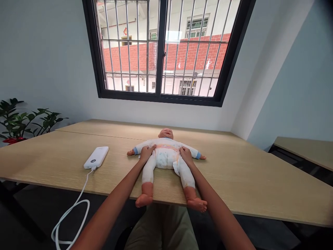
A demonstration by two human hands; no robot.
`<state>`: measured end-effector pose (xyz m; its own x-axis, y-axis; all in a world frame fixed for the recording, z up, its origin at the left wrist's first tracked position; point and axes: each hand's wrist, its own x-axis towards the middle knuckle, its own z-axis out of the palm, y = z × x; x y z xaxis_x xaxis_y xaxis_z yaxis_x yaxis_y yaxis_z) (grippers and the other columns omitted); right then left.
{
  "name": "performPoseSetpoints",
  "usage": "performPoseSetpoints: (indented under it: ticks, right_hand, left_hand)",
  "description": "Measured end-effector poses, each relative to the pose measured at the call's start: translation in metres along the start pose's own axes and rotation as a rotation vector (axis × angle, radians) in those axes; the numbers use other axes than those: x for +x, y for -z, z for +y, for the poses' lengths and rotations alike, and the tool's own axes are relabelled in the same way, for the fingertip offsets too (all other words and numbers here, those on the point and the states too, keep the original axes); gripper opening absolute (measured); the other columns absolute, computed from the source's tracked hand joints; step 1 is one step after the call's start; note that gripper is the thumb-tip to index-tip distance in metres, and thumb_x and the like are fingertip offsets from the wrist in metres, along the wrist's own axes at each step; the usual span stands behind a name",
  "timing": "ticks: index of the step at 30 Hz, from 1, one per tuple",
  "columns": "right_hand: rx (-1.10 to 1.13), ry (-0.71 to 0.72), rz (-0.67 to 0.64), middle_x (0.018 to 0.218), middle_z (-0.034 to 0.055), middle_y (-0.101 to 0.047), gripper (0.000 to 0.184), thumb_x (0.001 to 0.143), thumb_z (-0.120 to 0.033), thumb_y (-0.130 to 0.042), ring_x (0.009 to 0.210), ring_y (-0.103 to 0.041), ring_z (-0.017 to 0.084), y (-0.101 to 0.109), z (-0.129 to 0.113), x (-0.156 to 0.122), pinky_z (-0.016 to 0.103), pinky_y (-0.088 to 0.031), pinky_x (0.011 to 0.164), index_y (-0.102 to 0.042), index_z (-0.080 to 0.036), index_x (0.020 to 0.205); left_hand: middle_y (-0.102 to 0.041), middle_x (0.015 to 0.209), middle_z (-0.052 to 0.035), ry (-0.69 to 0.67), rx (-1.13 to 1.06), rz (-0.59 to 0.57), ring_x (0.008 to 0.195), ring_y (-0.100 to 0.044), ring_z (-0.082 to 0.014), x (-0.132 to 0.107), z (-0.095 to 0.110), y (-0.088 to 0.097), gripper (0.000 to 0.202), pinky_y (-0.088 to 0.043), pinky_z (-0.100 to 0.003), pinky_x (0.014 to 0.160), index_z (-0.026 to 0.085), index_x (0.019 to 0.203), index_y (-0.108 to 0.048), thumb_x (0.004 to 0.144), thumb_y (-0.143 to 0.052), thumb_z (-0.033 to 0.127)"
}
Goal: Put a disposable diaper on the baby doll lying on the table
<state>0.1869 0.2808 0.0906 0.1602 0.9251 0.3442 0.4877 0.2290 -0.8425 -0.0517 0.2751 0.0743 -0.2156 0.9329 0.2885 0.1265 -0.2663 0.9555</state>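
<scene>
A baby doll point(165, 133) lies on its back on the table, head toward the window and feet over the near edge. It wears a white long-sleeved top with blue cuffs and a white diaper point(165, 160) around its hips. My left hand point(147, 153) is closed at the diaper's left side, thumb and fingers on the waist edge. On the opposite side, my right hand point(185, 155) pinches the waist edge with curled fingers. A loose flap of the diaper shows by the doll's thigh below my right hand. My fingertips are partly hidden.
A white power bank point(96, 157) lies to the left on the wooden table point(234, 173), its white cable point(81, 194) hanging over the near edge. A potted plant point(26, 121) stands at the far left. The barred window point(158, 97) is behind; another table point(304, 149) stands right.
</scene>
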Motion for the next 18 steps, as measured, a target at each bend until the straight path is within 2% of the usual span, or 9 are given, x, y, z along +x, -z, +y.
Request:
performPoseSetpoints:
  ticks: [4,11,18]
  right_hand:
    - [0.01,0.009,0.007,0.053,-0.0032,-0.044,0.019,0.074,-0.026,-0.041,0.059,-0.043,0.017,-0.0002,-0.0007,-0.0008,0.029,-0.028,0.06,-0.04,-0.024,0.054]
    - [0.026,0.003,-0.01,0.057,-0.0013,-0.052,0.018,0.073,-0.029,-0.041,0.063,-0.048,0.018,-0.0009,0.002,-0.0001,0.028,-0.032,0.062,-0.049,-0.022,0.059]
    - [0.026,0.001,-0.004,0.057,-0.0012,-0.05,0.017,0.073,-0.028,-0.041,0.063,-0.047,0.018,-0.0005,0.0016,-0.0002,0.028,-0.031,0.062,-0.046,-0.023,0.057]
  left_hand:
    - [-0.031,0.05,0.0047,0.0,0.094,-0.002,0.052,-0.028,-0.0114,0.0024,-0.0022,0.001,0.055,-0.02,-0.028,0.053,0.024,0.048,-0.034,0.073,-0.07,0.058]
    - [-0.03,0.052,0.0051,0.039,0.172,-0.047,0.053,-0.028,-0.0108,0.0058,-0.004,0.0012,0.054,-0.022,-0.027,0.053,0.024,0.05,-0.031,0.075,-0.063,0.059]
    - [-0.029,0.052,0.0062,0.042,0.215,-0.059,0.051,-0.029,-0.0105,0.0034,-0.0024,0.0003,0.052,-0.023,-0.027,0.052,0.024,0.052,-0.03,0.078,-0.061,0.057]
